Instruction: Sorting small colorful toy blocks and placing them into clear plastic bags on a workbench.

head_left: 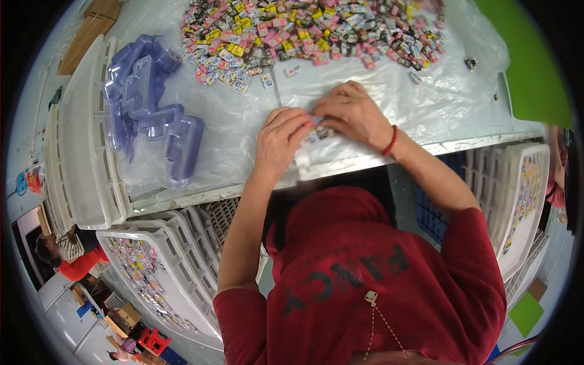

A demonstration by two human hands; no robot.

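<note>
My left hand (278, 141) and my right hand (354, 112) meet at the near edge of a table covered in clear plastic sheeting (389, 103). Both pinch a clear plastic tray (316, 141) with small colourful pieces in it. A red cord circles my right wrist. Farther back lies a big heap of small colourful packets (310, 33). Left of my hands a stack of empty bluish clear plastic trays (149, 109) rests inside a plastic bag.
White slatted crates (85, 140) stand at the table's left; others below hold filled trays at lower left (146, 274) and at right (523, 194). Another person in red (73, 258) is at far left. A green sheet (529, 55) sits top right.
</note>
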